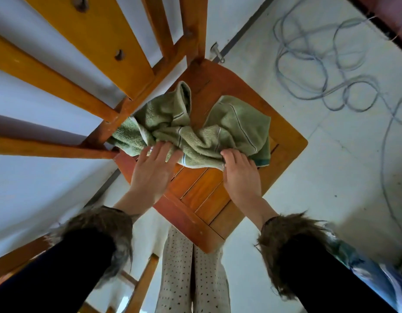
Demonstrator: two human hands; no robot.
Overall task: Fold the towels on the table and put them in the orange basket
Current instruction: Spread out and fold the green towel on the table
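Slats of a wooden chair back (87,41) fill the left. Left hand (151,170) lies flat, fingers (166,152) spread, on the crumpled green towel (202,129) on the chair seat (202,195). Right hand (240,175) pinches the towel's near edge. Grey cable (319,68) loops on the floor, far right.

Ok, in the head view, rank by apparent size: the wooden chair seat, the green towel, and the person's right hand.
1. Wooden chair seat, largest, though partly covered.
2. Green towel, crumpled, so its true spread is unsure.
3. Right hand, smallest, though nearer the camera; its fingers pinch the towel's edge.
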